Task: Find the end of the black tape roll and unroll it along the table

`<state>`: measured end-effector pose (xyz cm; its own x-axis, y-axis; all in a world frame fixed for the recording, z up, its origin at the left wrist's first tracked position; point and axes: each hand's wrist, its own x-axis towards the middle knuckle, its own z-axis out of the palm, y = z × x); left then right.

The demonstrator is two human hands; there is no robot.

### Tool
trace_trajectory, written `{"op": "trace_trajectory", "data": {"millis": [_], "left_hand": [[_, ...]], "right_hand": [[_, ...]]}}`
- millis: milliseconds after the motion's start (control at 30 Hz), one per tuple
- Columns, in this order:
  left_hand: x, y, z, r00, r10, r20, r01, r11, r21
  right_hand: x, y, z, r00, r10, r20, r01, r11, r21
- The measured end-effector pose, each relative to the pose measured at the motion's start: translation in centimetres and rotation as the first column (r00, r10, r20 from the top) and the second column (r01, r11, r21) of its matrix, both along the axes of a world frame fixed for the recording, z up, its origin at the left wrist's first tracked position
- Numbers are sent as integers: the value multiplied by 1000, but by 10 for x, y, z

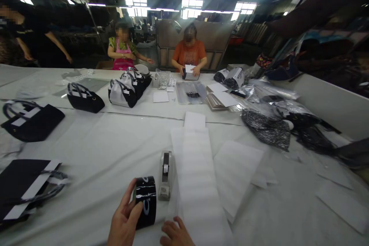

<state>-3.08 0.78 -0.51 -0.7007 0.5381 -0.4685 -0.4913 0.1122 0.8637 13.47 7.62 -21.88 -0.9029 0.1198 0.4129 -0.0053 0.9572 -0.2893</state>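
My left hand (pixel 125 213) grips a glossy black curved piece with pale lettering (pixel 147 201), thumb in front and fingers behind its left edge. What kind of article it is, I cannot tell. Just right of it a tape dispenser (pixel 165 192) lies lengthwise on the table. My right hand (pixel 177 233) is low in the picture, fingers apart and slightly bent, at the left edge of the long white foam sheets (pixel 198 184). It holds nothing that I can see. More white sheets (pixel 239 173) are spread to the right.
Black handbags (pixel 37 125) stand along the left, and a black bag with wrapped handles (pixel 20 184) lies nearer. Across the white table (pixel 129 134), a person in orange (pixel 188 52) handles a box-like piece. Clear plastic and dark bundles (pixel 265 127) are heaped at right.
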Motion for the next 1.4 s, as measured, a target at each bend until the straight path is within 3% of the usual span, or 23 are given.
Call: {"op": "trace_trajectory", "data": {"millis": [67, 133, 233, 367, 467, 567, 667, 733, 800, 900, 1033, 1200, 1400], "left_hand": [[5, 0, 0, 999, 34, 1, -34, 999, 2], [11, 1, 2, 997, 76, 6, -76, 997, 7], [18, 3, 5, 993, 100, 68, -102, 994, 35], [21, 4, 10, 986, 103, 131, -116, 989, 97], [27, 7, 14, 976, 120, 182, -143, 982, 122], [37, 12, 18, 970, 112, 216, -143, 981, 132], [50, 16, 17, 974, 53, 218, -95, 977, 189], [57, 17, 13, 981, 4, 195, -50, 972, 231], [62, 18, 10, 985, -45, 166, 2, 968, 250], [67, 18, 7, 986, -88, 140, 50, 965, 256], [72, 22, 8, 983, -108, 147, 67, 964, 258], [71, 28, 5, 971, -228, 76, 206, 952, 227], [59, 30, -5, 911, -412, 38, 383, 875, 294]], "right_hand": [[3, -2, -31, 977, 75, 198, -76, 997, -4], [9, 3, -42, 924, 138, 357, -119, 990, -75], [27, 28, -36, 856, 180, 484, -99, 977, -189], [61, 76, -19, 820, 72, 568, 69, 972, -223], [75, 96, 8, 811, -43, 584, 223, 945, -241], [67, 92, 62, 899, -208, 386, 347, 876, -336], [45, 75, 131, 953, -299, 43, 279, 816, -506], [32, 65, 170, 942, -289, -169, 160, 832, -532], [23, 58, 195, 919, -253, -304, 68, 857, -510], [16, 53, 208, 908, -241, -343, 24, 847, -530], [14, 52, 202, 920, -250, -301, 42, 828, -559], [18, 56, 206, 909, -318, -271, 203, 904, -377], [7, 58, 219, 901, -301, -314, 260, 951, -165]]}}
